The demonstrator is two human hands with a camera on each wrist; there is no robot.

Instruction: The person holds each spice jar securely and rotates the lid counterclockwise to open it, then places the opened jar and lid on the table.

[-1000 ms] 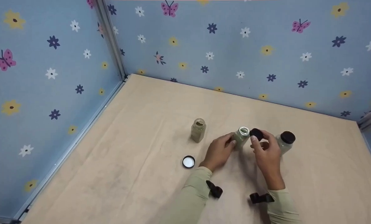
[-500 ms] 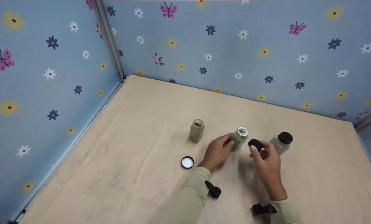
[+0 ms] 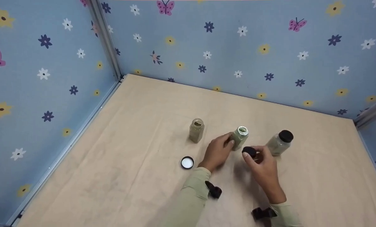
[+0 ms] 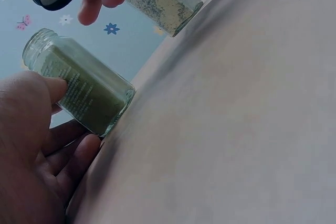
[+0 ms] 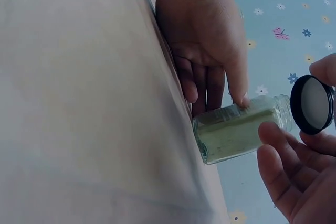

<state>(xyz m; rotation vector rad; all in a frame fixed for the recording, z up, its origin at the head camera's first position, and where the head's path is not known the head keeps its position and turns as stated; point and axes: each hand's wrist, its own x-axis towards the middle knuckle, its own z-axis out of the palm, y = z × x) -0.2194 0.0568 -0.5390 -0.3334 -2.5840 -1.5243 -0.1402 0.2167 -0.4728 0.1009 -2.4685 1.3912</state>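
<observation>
My left hand (image 3: 217, 152) grips an uncapped glass spice jar (image 4: 86, 87) of green powder, thumb on its printed side. The jar stands upright on the table in the head view, its mouth showing. Between thumb and fingers, my right hand (image 3: 265, 167) pinches a black screw cap (image 5: 312, 104), held off the table just to the right of that jar. The cap's pale lining shows in both wrist views. Behind the right hand, a second jar (image 3: 277, 144) with a black cap on it holds flaky, light contents, seen in the left wrist view.
Left of my hands stands another uncapped jar (image 3: 196, 130) with greenish-brown contents. A loose black cap (image 3: 187, 162) lies lining-up in front of it. Beige cloth covers the table (image 3: 112, 164); flowered blue panels (image 3: 225, 47) rise at the back and left.
My right hand has drawn the cap away from the jar's mouth, down toward me. The left hand keeps its grip on the jar. The whole head view has shifted slightly.
</observation>
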